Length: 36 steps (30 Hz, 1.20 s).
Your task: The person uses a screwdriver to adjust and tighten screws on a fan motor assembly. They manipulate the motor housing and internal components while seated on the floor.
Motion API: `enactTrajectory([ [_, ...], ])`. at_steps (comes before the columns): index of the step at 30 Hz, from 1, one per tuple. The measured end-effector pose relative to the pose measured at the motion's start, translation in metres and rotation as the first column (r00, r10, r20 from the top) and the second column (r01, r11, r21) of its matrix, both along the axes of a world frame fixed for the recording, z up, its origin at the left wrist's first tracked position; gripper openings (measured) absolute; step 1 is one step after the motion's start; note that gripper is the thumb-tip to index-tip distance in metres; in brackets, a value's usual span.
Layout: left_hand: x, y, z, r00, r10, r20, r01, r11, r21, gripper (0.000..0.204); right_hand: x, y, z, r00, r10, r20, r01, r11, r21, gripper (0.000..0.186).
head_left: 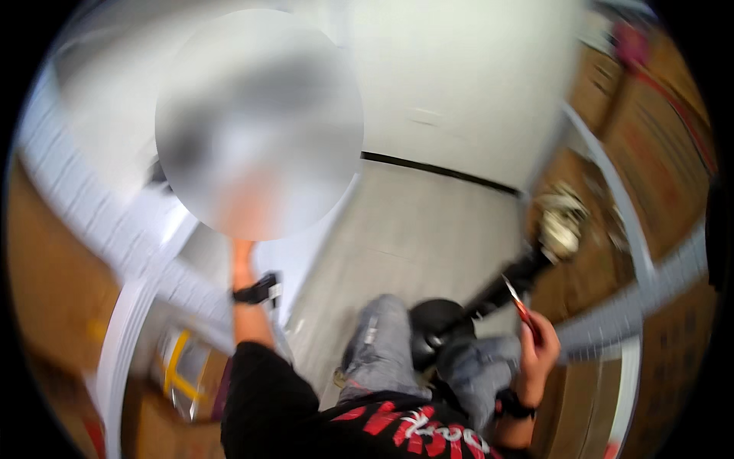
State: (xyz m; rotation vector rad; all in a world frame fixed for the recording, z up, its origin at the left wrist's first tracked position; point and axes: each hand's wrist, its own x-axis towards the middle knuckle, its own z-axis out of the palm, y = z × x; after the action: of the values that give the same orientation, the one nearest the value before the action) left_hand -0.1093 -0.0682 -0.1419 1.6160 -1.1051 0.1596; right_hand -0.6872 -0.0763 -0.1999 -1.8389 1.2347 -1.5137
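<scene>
My left arm reaches forward to a white surface (306,271), where a round blurred patch hides what my left hand (246,206) touches and the shape of its fingers. My right hand (535,344) is closed around a slim red-handled tool (518,302) with a pale metal tip pointing up and forward. Between my knees stands a black round object (432,333), and a black bar (493,291) runs up from it to the right, toward a pale crumpled item (560,229).
Cardboard boxes (650,145) fill grey shelving (623,199) on the right. More boxes (61,252) sit on shelving (130,306) to the left, with a yellow-taped package (182,367) low down. A white wall (459,76) with a dark skirting strip (436,170) is ahead.
</scene>
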Motion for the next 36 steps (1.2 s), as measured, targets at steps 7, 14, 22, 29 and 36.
enactTrajectory([
  [7,-0.066,-0.061,-0.052,0.871,-0.454,-0.189,0.441,0.891,-0.107,0.020,-0.010,-0.008,0.029,0.987,-0.089,-0.136,0.082,0.995,-0.055,0.027],
  [14,-0.246,-0.120,-0.019,0.516,-0.843,-0.155,0.828,0.537,-0.164,0.023,-0.020,0.014,0.043,0.965,-0.188,-0.183,0.185,0.982,-0.035,0.028],
  [22,-0.363,-0.134,-0.002,0.248,-0.960,-0.132,0.894,0.280,-0.350,0.041,-0.027,0.020,0.044,0.948,-0.246,-0.201,0.250,0.968,-0.006,0.028],
  [29,-0.405,-0.119,-0.008,0.276,-0.960,-0.046,0.893,0.274,-0.358,0.045,-0.032,0.025,0.045,0.959,-0.247,-0.141,0.255,0.966,0.043,0.029],
  [36,-0.428,-0.121,-0.009,0.274,-0.961,-0.034,0.918,0.272,-0.288,0.047,-0.042,0.023,0.050,0.946,-0.314,-0.077,0.315,0.949,0.000,0.030],
])
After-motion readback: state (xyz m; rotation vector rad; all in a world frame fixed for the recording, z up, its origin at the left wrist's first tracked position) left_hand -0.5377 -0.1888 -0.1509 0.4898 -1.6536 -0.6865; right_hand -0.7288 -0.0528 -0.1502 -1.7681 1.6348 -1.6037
